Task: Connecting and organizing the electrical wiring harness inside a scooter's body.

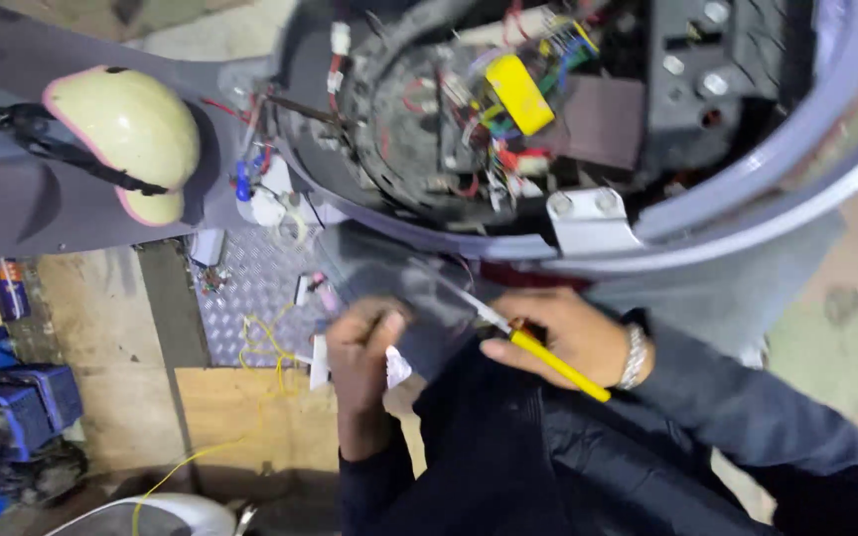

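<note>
A wooden floor board (240, 407) at lower left carried a yellow wire (250, 347); a checker plate (260, 288) lay above it.

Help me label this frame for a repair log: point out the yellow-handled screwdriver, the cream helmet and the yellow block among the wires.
yellow-handled screwdriver (560, 366), head view, middle of its yellow handle.
cream helmet (136, 129), head view, top of its shell.
yellow block (519, 93), head view, centre of its upper face.
</note>
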